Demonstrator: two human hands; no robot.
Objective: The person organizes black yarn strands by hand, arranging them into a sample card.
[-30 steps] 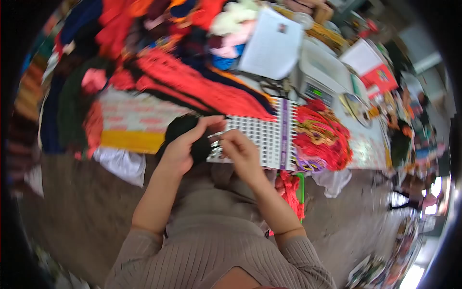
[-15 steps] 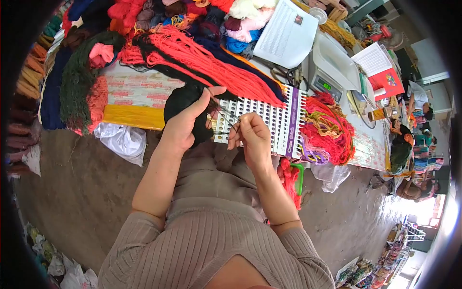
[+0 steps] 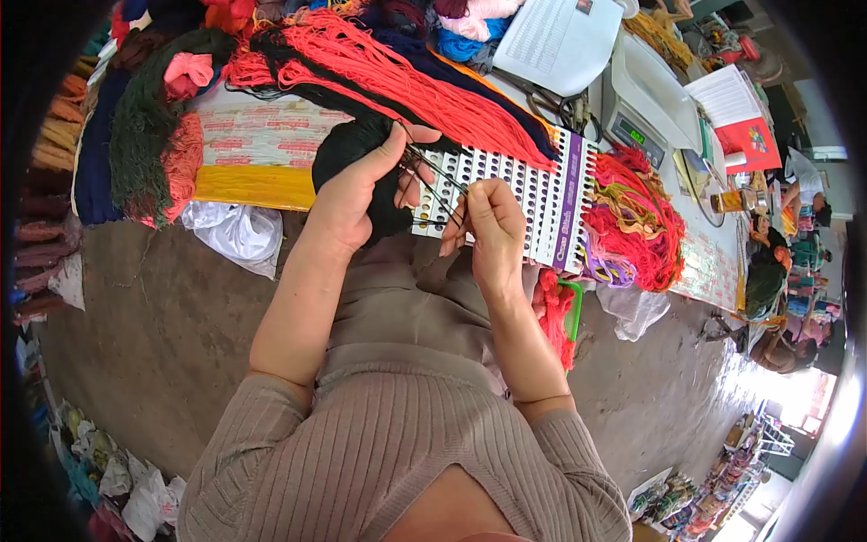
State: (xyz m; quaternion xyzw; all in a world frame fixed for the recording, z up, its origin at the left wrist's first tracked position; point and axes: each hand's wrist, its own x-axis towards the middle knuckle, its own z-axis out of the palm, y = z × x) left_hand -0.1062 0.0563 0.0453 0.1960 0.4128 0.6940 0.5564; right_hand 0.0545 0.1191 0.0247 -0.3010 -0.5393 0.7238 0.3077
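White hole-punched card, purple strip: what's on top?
Coral-red yarn strands lie over the upper edge of the card; the bare right hand also blocks part. What's beneath either can't be seen.

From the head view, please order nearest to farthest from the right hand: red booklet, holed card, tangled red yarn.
1. Holed card, just behind the right hand.
2. Tangled red yarn, right of the card.
3. Red booklet, farther right.

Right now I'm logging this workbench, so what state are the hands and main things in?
Black yarn: bunched
Black strands: stretched out
Left hand: gripping the bunch
Right hand: pinching the strands
Coral yarn: loosely spread
Punched card: flat, partly covered
Scale: on, display lit green
Booklet: open
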